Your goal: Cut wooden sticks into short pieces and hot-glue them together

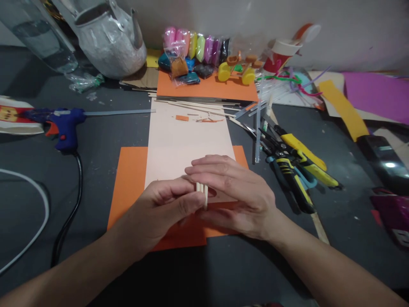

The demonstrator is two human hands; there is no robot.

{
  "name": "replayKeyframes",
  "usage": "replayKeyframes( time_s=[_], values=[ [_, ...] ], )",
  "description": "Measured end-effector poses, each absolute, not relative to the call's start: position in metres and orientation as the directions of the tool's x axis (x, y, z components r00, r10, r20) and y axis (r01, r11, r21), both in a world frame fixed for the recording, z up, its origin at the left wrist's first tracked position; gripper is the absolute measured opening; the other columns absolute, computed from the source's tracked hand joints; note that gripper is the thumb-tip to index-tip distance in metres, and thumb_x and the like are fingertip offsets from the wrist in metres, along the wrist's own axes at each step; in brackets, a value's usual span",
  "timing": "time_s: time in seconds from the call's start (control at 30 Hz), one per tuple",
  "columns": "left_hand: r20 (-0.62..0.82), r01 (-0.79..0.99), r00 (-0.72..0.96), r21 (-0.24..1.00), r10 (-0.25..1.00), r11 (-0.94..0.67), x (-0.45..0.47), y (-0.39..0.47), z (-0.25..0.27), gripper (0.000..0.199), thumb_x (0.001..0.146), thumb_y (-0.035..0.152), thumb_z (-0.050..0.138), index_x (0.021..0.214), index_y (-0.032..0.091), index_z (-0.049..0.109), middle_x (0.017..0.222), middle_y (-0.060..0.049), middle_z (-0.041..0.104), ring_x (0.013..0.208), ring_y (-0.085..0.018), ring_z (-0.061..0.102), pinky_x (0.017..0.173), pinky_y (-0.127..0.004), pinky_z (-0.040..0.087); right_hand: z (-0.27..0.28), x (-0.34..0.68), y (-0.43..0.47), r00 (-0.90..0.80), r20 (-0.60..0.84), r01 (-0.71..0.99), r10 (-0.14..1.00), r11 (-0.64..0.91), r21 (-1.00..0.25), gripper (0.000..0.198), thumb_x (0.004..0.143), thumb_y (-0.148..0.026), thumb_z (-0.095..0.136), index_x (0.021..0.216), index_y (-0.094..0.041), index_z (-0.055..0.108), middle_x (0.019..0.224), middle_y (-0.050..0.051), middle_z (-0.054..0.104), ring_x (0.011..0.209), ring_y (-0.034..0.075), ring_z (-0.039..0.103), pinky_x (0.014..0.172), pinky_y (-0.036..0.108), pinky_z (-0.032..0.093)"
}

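A few short pale wooden sticks (202,188) stand side by side in a small bundle between my hands. My left hand (171,204) pinches them, its thumb lying across their front. Curved around the bundle from the right is my right hand (236,192), with its fingers over the top ends and its thumb by the lower ends. The palms hide part of the sticks. Under both hands lie a pale paper sheet (188,143) and orange sheets (129,170).
A blue glue gun (68,128) lies at left, its cord running forward. Pliers (294,183) and other tools are at right. Behind are thin sticks (198,106), a metal kettle (108,42), bagged clay (191,47), a yellow-wheeled model (238,70) and a paper cup (279,55).
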State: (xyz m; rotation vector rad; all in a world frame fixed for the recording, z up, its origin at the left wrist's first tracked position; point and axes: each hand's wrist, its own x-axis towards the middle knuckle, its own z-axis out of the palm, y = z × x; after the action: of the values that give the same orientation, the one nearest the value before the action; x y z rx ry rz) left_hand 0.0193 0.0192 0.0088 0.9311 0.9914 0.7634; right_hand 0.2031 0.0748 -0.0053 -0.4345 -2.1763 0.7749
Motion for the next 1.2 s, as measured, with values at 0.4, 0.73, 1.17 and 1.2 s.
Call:
replayKeyframes(
  time_s=[0.4, 0.73, 1.17, 1.2],
  values=[
    [-0.294, 0.057, 0.336, 0.955, 0.895, 0.292, 0.015, 0.017, 0.010, 0.028, 0.094, 0.034, 0.059, 0.073, 0.020, 0.071, 0.060, 0.005, 0.048, 0.056, -0.008, 0.042, 0.054, -0.022, 0.034, 0.005, 0.208, 0.075, -0.633, 0.265, 0.075, 0.728, 0.398, -0.914, 0.022, 0.088, -0.025, 0.071, 0.108, -0.016, 0.072, 0.103, 0.010, 0.073, 0.097, 0.019, 0.068, 0.086, 0.032, 0.054],
    [-0.237, 0.375, 0.394, 0.924, 0.888, 0.081, 0.015, 0.016, 0.014, 0.029, 0.096, 0.024, 0.050, 0.072, 0.016, 0.065, 0.068, 0.002, 0.051, 0.065, -0.010, 0.047, 0.059, -0.024, 0.035, 0.016, 0.202, 0.068, -0.602, -0.265, 0.119, 0.753, -0.243, -0.963, 0.021, 0.078, -0.032, 0.079, 0.073, -0.013, 0.070, 0.062, -0.001, 0.065, 0.054, 0.008, 0.053, 0.050, 0.019, 0.042],
    [-0.007, 0.270, 0.368, 0.958, 0.930, -0.100, 0.014, 0.017, 0.012, 0.015, 0.095, 0.022, 0.058, 0.091, 0.018, 0.072, 0.078, -0.001, 0.066, 0.072, -0.011, 0.059, 0.064, -0.022, 0.043, 0.010, 0.203, 0.071, -0.602, -0.296, -0.227, 0.741, -0.515, -0.827, 0.022, 0.078, -0.029, 0.079, 0.069, -0.015, 0.065, 0.049, -0.007, 0.059, 0.036, 0.002, 0.042, 0.038, 0.015, 0.034],
    [0.021, 0.280, 0.369, 0.951, 0.929, -0.133, 0.014, 0.017, 0.011, 0.014, 0.094, 0.021, 0.058, 0.092, 0.018, 0.072, 0.077, 0.000, 0.066, 0.070, -0.010, 0.058, 0.063, -0.021, 0.042, 0.010, 0.202, 0.070, -0.601, -0.300, -0.231, 0.741, -0.520, -0.822, 0.022, 0.078, -0.029, 0.079, 0.069, -0.015, 0.065, 0.049, -0.007, 0.059, 0.036, 0.003, 0.043, 0.038, 0.015, 0.033]
  ],
)
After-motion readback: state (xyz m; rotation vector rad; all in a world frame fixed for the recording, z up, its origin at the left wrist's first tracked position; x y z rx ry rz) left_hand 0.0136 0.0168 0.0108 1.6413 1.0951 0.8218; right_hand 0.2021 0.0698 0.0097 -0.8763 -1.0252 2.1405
